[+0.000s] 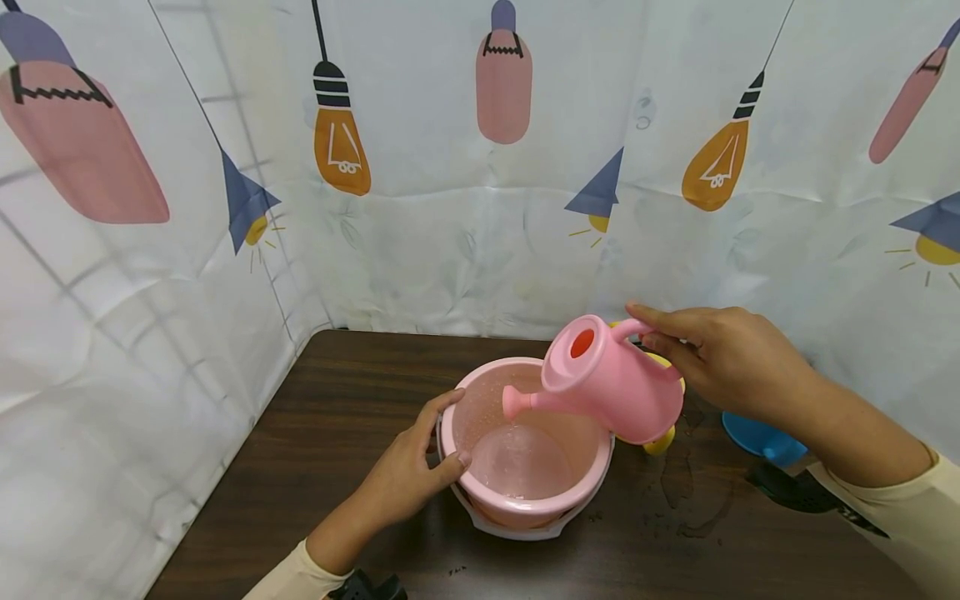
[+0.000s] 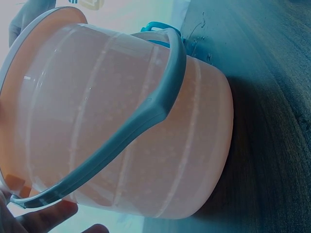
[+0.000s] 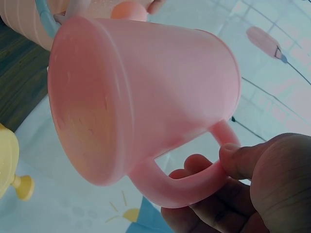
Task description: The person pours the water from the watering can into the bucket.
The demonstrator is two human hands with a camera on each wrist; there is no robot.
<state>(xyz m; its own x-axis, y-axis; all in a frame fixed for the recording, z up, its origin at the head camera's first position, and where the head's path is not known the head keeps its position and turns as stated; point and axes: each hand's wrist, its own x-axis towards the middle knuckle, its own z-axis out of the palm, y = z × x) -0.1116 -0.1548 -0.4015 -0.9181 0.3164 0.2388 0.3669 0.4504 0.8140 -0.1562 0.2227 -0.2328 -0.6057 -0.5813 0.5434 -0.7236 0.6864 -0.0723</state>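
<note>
A pink bucket [image 1: 525, 492] with a pale handle stands on the dark wooden table [image 1: 337, 433]. My left hand [image 1: 420, 471] grips its left rim, thumb over the edge. My right hand [image 1: 712, 354] holds a pink watering can [image 1: 611, 383] by its handle, tilted so the spout [image 1: 517, 402] points down over the bucket's opening. In the right wrist view my fingers [image 3: 214, 199] curl round the watering can's handle [image 3: 194, 177]. The left wrist view shows the bucket's wall [image 2: 121, 121] and its handle [image 2: 141, 121] close up.
A yellow object [image 1: 663, 437] sits behind the watering can, mostly hidden. A blue object [image 1: 761, 437] and a black one [image 1: 791, 492] lie at the right under my forearm. Wet patches [image 1: 686, 492] mark the table there. A printed curtain [image 1: 480, 183] closes the back and left.
</note>
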